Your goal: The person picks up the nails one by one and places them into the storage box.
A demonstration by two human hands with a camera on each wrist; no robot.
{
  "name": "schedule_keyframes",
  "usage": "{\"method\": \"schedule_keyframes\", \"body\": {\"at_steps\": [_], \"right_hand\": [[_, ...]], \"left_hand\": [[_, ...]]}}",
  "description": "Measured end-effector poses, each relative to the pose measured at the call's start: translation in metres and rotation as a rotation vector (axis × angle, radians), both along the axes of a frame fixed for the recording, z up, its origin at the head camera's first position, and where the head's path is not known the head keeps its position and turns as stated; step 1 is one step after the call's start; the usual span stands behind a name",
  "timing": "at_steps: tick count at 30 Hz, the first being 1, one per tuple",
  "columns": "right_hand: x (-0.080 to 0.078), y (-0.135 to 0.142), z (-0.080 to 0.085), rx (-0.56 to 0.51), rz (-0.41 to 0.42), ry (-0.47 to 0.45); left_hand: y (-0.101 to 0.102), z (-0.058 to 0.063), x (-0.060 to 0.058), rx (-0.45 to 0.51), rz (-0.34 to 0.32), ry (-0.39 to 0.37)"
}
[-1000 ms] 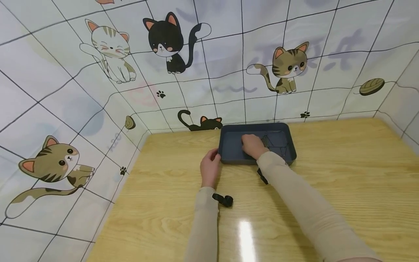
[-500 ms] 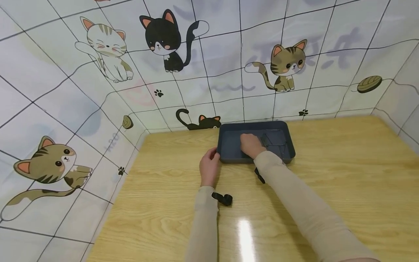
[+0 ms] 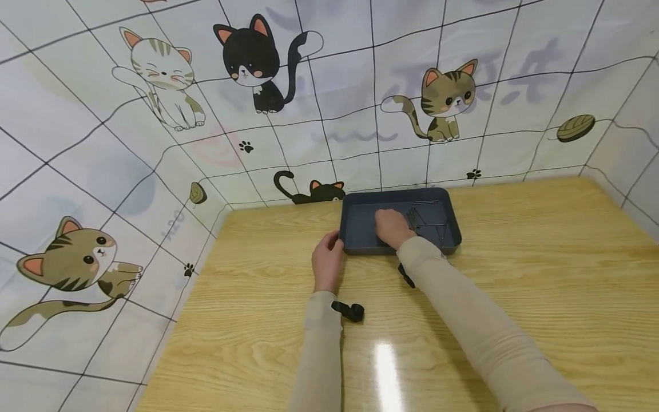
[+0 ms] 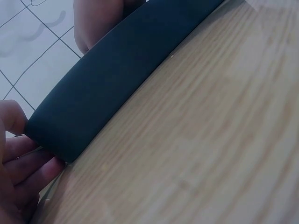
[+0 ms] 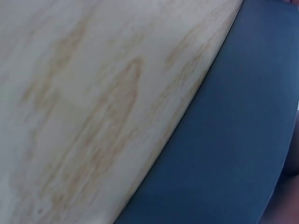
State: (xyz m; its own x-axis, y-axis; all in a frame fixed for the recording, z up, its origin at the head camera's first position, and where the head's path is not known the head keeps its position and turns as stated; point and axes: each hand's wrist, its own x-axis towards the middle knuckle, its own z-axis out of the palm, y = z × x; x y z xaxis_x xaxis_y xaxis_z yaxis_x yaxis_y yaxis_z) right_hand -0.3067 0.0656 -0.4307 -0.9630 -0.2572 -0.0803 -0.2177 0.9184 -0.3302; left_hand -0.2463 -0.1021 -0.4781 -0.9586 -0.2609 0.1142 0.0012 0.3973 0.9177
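A dark blue-grey rectangular tray (image 3: pixel 360 229) lies on the wooden table. At its front left corner my left hand (image 3: pixel 326 264) holds the tray, and in the left wrist view its fingers (image 4: pixel 32 170) bend against the end of the wall. My right hand (image 3: pixel 393 228) reaches down inside the tray, left of several thin dark sticks (image 3: pixel 429 224) resembling long nails. Its fingers look curled, but the fingertips are hidden, so whatever they hold is not visible. In the right wrist view the tray's outer wall (image 5: pixel 224 130) covers most of that hand.
The wooden table (image 3: pixel 540 257) extends on both sides of the tray and in front of it. Behind the tray hangs a white cloth (image 3: pixel 355 103) with a grid and cartoon cats, which also closes off the left side. Small black straps (image 3: pixel 350 311) sit on the wrists.
The whole head view has shifted slightly. Both hands keep their places at the tray, with no clear movement of the thin sticks.
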Motion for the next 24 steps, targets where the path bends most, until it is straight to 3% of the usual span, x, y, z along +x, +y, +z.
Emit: {"method": "schedule_keyframes", "body": {"at_steps": [20,24], "right_hand": [[0.006,0.006,-0.002,0.046,0.0,0.012],[0.008,0.009,-0.004,0.007,0.002,0.027]], "left_hand": [[0.005,-0.003,-0.001,0.001,-0.023,-0.002],[0.006,-0.005,-0.001,0.006,-0.028,0.003]]}}
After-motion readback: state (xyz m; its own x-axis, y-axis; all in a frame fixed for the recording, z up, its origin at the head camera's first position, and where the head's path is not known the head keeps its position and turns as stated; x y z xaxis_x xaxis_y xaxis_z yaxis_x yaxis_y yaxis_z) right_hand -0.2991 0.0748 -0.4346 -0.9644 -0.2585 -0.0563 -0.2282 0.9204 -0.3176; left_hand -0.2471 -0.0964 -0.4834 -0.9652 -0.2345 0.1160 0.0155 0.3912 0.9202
